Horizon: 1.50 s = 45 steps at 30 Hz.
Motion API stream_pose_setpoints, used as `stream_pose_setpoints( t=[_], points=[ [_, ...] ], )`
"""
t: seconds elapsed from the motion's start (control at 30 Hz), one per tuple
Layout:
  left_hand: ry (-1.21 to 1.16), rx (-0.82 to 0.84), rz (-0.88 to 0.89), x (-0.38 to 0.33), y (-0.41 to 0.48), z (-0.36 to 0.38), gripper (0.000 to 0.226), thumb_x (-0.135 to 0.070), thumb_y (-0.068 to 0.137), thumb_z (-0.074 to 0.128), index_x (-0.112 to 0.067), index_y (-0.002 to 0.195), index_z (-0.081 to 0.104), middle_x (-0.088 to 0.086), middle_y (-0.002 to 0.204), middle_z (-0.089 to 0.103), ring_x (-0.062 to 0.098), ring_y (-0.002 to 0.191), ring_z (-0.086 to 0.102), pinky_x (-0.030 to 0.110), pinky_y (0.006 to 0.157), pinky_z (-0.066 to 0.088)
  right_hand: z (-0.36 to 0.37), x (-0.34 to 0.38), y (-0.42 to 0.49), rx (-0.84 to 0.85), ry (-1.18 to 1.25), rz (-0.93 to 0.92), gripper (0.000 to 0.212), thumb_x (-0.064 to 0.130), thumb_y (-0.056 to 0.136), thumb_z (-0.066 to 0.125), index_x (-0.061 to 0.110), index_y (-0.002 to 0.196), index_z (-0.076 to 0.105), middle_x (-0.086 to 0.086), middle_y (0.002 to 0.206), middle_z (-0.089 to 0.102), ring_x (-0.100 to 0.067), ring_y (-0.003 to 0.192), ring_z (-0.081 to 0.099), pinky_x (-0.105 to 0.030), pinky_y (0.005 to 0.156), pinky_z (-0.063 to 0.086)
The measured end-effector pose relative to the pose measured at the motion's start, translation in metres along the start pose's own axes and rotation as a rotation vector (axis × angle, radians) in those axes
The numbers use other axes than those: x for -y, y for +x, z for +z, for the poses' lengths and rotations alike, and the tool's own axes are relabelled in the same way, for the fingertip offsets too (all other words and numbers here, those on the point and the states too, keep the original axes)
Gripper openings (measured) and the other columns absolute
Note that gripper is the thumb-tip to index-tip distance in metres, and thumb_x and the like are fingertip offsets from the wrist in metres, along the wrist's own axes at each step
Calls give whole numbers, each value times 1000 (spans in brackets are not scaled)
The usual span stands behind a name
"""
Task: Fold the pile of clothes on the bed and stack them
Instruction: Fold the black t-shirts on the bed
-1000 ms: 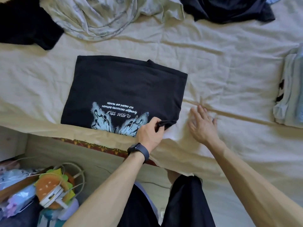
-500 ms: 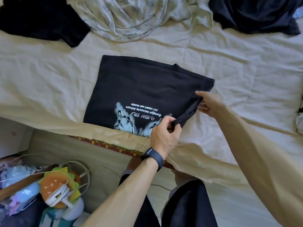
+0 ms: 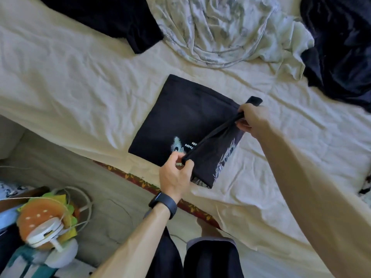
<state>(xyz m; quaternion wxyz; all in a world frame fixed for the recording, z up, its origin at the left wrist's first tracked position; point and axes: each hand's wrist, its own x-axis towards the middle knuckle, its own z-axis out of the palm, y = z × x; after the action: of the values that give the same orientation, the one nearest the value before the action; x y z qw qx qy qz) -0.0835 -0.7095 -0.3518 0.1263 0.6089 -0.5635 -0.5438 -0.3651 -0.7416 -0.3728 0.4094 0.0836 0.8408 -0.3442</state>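
Observation:
A black T-shirt (image 3: 180,121) with a pale printed design lies partly folded on the cream bedsheet (image 3: 80,87), near the bed's front edge. Its right side is lifted off the sheet along a taut edge. My left hand (image 3: 176,173), with a dark watch on the wrist, pinches the near end of that edge. My right hand (image 3: 251,119) grips the far end, and a small black corner sticks out above it. Loose clothes lie at the back: a black garment (image 3: 112,19), a pale patterned garment (image 3: 224,31) and a dark navy garment (image 3: 341,47).
A folded pale piece (image 3: 365,187) shows at the right edge of the bed. Beside the bed on the floor at lower left lie a burger-shaped plush (image 3: 44,215), a white device and cables. My dark-clad legs (image 3: 200,257) stand against the bed's side.
My right hand moved from the sheet to the shirt's right edge and took hold of it. Both hands have lifted that side and carried it leftward over the shirt.

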Motion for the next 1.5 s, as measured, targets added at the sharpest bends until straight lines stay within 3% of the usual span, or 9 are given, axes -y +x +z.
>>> stream_pose_setpoints(
  t=[0.17,0.63,0.77,0.87,1.0,1.17,1.27,1.37,1.5],
  points=[
    [49,-110,-171,31,48,-57,17,-28,90,64,-38,81,55,-16,74,62,-12,69,56,7,49,38,107,39,-12,56,-310,-72,12,16,78,64,5,82,64,-12,71,70,-20,43,67,-29,47,57],
    [196,6,-489,60,106,-114,15,-42,86,56,-32,97,53,-12,78,60,9,66,57,24,50,40,234,71,-24,9,-693,-144,3,14,80,53,12,78,52,-4,64,64,-25,49,71,-38,67,64],
    [263,51,-516,62,115,-118,26,-41,88,56,-28,111,55,-13,77,56,9,66,56,26,53,42,239,64,-25,49,-482,-55,21,21,86,64,7,103,64,-5,81,67,-19,57,73,-38,64,65],
    [328,131,-521,60,125,-123,30,-43,88,55,-28,114,54,-9,78,59,16,67,60,28,56,47,234,61,-36,223,-224,47,37,36,90,70,13,118,64,-3,106,70,-21,87,73,-37,62,62],
    [479,232,-490,55,134,-127,34,-41,88,55,-22,117,52,-2,87,63,23,72,62,31,58,48,202,51,-56,377,141,41,30,35,97,64,30,127,63,5,117,72,-20,107,70,-40,85,58],
    [808,156,-169,38,130,-118,61,-35,83,60,-16,136,37,9,130,48,32,109,52,39,75,49,167,-6,-79,2,-52,-189,12,25,95,63,29,105,69,8,104,74,-9,100,70,-33,92,56],
    [854,94,255,24,135,-103,75,-29,78,63,-15,148,39,14,151,37,36,135,39,50,102,44,152,-54,-91,-173,-412,-449,26,25,98,60,23,124,64,4,133,59,-14,125,53,-20,106,41],
    [896,236,687,10,155,-66,72,-32,89,54,-22,157,29,6,166,19,27,152,17,57,119,23,149,-95,-94,-252,-747,-561,54,29,100,59,16,151,45,-9,164,30,-27,151,26,-42,121,28],
    [1185,486,1009,-5,222,-11,64,-46,102,29,-32,160,7,-1,169,-3,20,155,-3,54,120,-4,160,-126,-84,-239,-935,-551,62,44,105,35,23,162,25,-8,171,9,-25,158,4,-52,125,14]
  ],
)
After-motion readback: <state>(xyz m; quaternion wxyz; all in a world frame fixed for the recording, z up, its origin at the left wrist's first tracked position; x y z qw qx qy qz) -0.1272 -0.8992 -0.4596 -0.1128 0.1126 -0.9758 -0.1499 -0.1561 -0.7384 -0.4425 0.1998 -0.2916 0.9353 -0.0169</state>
